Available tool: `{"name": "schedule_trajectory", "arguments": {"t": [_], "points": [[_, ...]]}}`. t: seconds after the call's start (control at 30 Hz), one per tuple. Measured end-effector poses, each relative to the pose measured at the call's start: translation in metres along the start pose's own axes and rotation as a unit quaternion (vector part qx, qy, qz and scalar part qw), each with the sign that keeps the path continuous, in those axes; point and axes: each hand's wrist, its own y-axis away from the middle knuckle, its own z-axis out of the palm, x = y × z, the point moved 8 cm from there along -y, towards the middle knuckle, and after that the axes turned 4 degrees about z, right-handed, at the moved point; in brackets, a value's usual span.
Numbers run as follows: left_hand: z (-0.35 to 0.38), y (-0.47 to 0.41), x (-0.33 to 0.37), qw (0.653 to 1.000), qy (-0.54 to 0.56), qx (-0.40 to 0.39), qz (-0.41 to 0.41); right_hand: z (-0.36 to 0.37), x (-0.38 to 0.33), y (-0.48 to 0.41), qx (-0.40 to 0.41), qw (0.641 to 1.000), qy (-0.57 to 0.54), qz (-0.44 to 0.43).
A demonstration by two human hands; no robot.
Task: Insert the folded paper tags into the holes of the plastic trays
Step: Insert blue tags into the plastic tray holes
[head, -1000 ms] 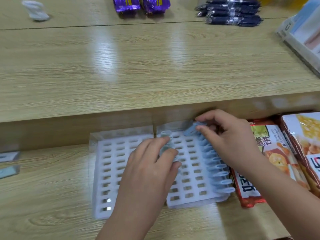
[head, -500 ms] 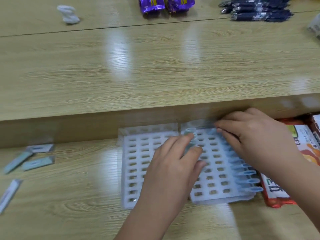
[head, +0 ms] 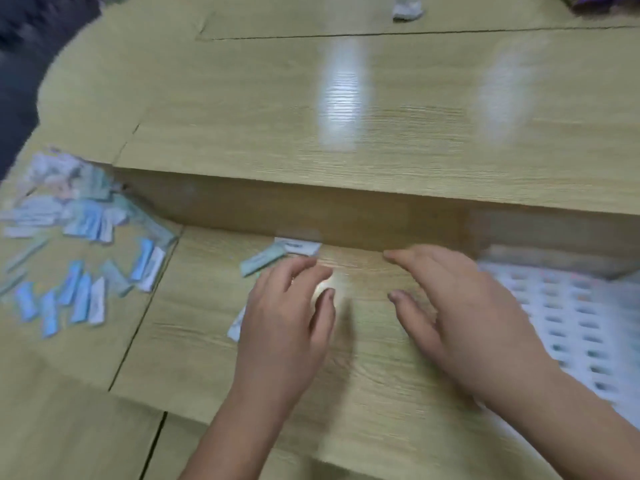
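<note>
step: tag pickup, we hold none | left grip (head: 287,327) & right grip (head: 460,320) both fingers apart, empty, over desk (head: 363,368) | tags (head: 263,263) just ahead of left grip, tag pile (head: 79,237) well left of it | tray (head: 571,317) just right of right grip | next, our guess: pinch nearest tag, carry to a free hole

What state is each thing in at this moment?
left hand, open, fingers relaxed, nothing visibly held.
right hand, open, fingers extended, holding nothing.
plastic tray, lying flat at right; hole contents too blurred to tell.
paper tags, loose, scattered at left.
nearest tag, loose by the left hand's fingertips.
</note>
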Motion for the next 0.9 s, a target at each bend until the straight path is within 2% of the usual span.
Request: {"name": "schedule_trajectory", "arguments": {"t": [0.17, 0.27, 0.37, 0.47, 0.67, 0.8, 0.9], "points": [[-0.026, 0.014, -0.089, 0.995, -0.021, -0.014, -0.099, 0.071, -0.044, -0.032, -0.081, 0.997, 0.012, 0.004], [-0.022, 0.009, -0.122, 0.988, -0.025, -0.054, -0.144, 0.105, -0.048, -0.048, -0.127, 0.989, 0.066, 0.046], [-0.015, -0.008, -0.134, 0.985, -0.04, -0.085, -0.144, 0.121, -0.044, -0.054, -0.129, 0.981, 0.119, 0.082], [-0.005, -0.027, -0.132, 0.987, -0.062, -0.095, -0.11, 0.122, -0.043, -0.054, -0.099, 0.982, 0.128, 0.095], [0.0, -0.038, -0.126, 0.988, -0.045, -0.105, -0.102, 0.116, -0.027, -0.054, -0.125, 0.98, 0.027, 0.15], [-0.009, -0.039, -0.115, 0.989, 0.014, -0.088, -0.118, 0.093, -0.019, -0.047, -0.102, 0.981, -0.013, 0.163], [-0.014, -0.042, -0.08, 0.99, 0.08, -0.084, -0.085, 0.059, -0.012, -0.033, -0.06, 0.98, -0.085, 0.167]]}}
